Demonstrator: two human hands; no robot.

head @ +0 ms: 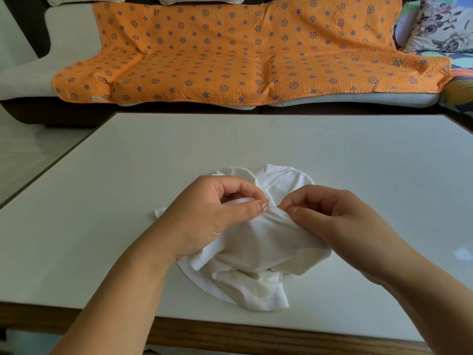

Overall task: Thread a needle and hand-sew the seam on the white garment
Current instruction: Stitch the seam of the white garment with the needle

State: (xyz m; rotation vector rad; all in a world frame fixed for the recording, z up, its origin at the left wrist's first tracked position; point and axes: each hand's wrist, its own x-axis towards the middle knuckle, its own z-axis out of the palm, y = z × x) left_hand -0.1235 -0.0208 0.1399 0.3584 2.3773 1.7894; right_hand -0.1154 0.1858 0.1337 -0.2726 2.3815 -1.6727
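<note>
1. The white garment (pixel 256 254) lies bunched near the surface's (pixel 128 201) near edge, midway along.
2. The left hand (pixel 217 213) pinches a fold; the right hand (pixel 330 213) pinches the cloth just beside it. No needle is discernible.
3. Best to keep the seam taut between both pinches.

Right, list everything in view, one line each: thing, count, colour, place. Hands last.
white garment: one, white, crumpled on the near middle of the table
table: one, off-white top with a wooden edge, filling the foreground
sofa: one, pale seat on a dark base, behind the table
quilt: one, orange with blue stars and wheels, spread over the sofa
floral cushion: one, pale with grey and pink flowers, far right on the sofa
needle and thread: too small to make out
left hand: one, pinches a fold of the garment
right hand: one, pinches the same fold from the other side
</note>
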